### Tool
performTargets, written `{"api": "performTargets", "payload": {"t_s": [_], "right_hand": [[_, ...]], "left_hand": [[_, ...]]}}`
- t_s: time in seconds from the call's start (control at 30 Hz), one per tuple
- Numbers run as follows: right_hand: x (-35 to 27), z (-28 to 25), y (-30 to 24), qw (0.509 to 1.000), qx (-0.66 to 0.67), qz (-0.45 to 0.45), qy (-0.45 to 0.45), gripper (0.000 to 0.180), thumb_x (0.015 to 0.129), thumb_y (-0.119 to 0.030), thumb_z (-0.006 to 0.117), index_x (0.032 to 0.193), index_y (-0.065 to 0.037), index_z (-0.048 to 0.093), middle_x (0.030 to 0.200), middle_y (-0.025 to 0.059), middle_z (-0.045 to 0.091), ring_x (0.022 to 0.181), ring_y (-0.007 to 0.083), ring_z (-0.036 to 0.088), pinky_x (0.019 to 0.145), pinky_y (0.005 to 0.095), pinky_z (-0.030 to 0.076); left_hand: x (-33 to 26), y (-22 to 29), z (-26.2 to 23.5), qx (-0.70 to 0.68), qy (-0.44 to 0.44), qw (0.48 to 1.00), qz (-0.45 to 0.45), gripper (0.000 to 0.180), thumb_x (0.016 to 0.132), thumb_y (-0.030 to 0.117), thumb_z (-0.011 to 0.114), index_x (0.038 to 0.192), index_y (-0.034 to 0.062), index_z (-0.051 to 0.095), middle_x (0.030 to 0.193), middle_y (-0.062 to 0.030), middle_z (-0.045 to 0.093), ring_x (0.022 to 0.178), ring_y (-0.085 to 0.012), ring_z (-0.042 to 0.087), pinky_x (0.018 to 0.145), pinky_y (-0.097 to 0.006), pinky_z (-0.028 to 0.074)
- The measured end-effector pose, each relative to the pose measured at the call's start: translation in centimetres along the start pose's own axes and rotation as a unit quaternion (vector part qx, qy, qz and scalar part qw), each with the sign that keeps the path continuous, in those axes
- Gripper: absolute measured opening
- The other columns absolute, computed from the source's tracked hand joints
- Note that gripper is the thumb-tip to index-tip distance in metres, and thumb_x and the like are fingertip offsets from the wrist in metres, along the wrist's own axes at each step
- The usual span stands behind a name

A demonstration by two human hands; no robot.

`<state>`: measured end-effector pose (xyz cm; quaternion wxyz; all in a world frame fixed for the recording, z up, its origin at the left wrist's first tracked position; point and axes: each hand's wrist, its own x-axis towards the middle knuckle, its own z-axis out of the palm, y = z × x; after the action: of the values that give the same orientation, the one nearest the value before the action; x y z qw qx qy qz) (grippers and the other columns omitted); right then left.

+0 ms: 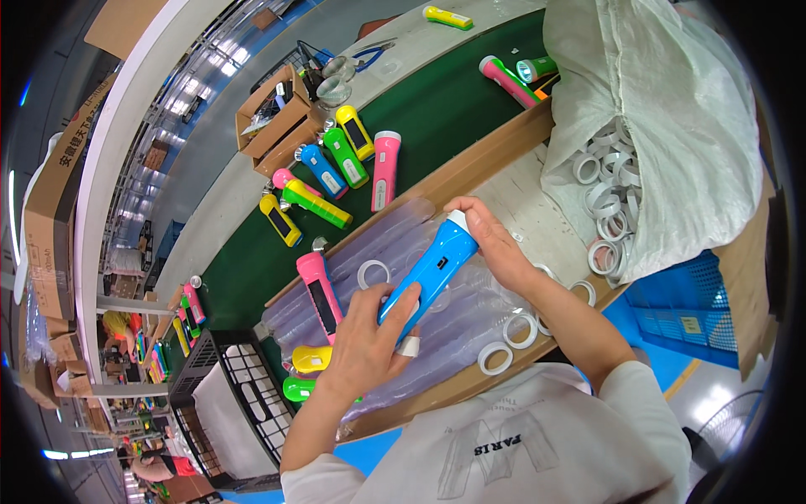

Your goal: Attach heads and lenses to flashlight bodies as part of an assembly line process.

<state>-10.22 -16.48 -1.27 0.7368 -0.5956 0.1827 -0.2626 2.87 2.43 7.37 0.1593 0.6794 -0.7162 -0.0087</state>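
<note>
A blue flashlight lies slantwise between my hands, above a shallow cardboard tray. My left hand is closed round its narrow end, with a white wrap on one finger. At the white-rimmed head end, my right hand is closed over the rim. Under them, clear plastic sleeves fill much of the tray. Beside my left hand are a pink flashlight with a dark panel, a yellow flashlight and a green flashlight. White rings lie on the sleeves near my right forearm.
Several coloured flashlights, including another pink one, rest on the green belt beyond the tray. A white woven sack spills white rings at the right. A black crate stands left, a blue crate lower right, and a small carton far left.
</note>
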Motion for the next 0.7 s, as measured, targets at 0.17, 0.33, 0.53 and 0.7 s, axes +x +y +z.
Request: {"api": "performTargets", "payload": {"t_s": [0.17, 0.33, 0.53, 0.7], "right_hand": [[-3.0, 1.2, -3.5, 0.92, -0.118, -0.357, -0.107, 0.048, 0.101, -0.038, 0.036, 0.126, -0.001, 0.051, 0.126, 0.0197, 0.054, 0.121, 0.0342, 0.05, 0.103, 0.0425, 0.036], [-2.0, 1.5, -1.2, 0.996, 0.015, -0.091, -0.007, 0.043, 0.099, -0.033, 0.04, 0.126, -0.001, 0.053, 0.121, 0.0147, 0.059, 0.108, 0.0239, 0.057, 0.095, 0.0376, 0.045], [-2.3, 0.4, -2.3, 0.954, 0.204, 0.22, 0.003, 0.048, 0.099, -0.041, 0.042, 0.126, -0.004, 0.053, 0.119, 0.0109, 0.061, 0.104, 0.0188, 0.06, 0.089, 0.0325, 0.048], [-2.6, 0.3, -3.9, 0.979, -0.121, -0.155, -0.063, 0.047, 0.096, -0.042, 0.043, 0.111, 0.0, 0.059, 0.108, 0.0134, 0.064, 0.097, 0.0243, 0.063, 0.085, 0.0339, 0.05]], "left_hand": [[-3.5, -0.9, 0.4, -0.751, -0.04, 0.587, -0.3, 0.06, 0.078, 0.016, 0.075, 0.133, 0.0025, 0.052, 0.092, -0.0077, 0.059, 0.064, -0.0117, 0.055, 0.048, -0.024, 0.04], [-1.0, -1.0, 0.9, -0.331, 0.018, 0.929, -0.163, 0.059, 0.076, 0.016, 0.077, 0.13, 0.0076, 0.055, 0.102, -0.0117, 0.062, 0.075, -0.0217, 0.062, 0.061, -0.033, 0.051], [-1.7, -1.4, 2.5, -0.16, 0.117, 0.98, -0.015, 0.053, 0.072, 0.009, 0.077, 0.123, 0.0062, 0.06, 0.109, -0.0184, 0.062, 0.084, -0.0281, 0.065, 0.069, -0.033, 0.054], [-1.7, -0.5, -0.1, -0.467, -0.025, 0.856, -0.222, 0.055, 0.074, 0.009, 0.076, 0.126, 0.0064, 0.058, 0.105, -0.0161, 0.064, 0.086, -0.0221, 0.066, 0.066, -0.029, 0.051]]}}
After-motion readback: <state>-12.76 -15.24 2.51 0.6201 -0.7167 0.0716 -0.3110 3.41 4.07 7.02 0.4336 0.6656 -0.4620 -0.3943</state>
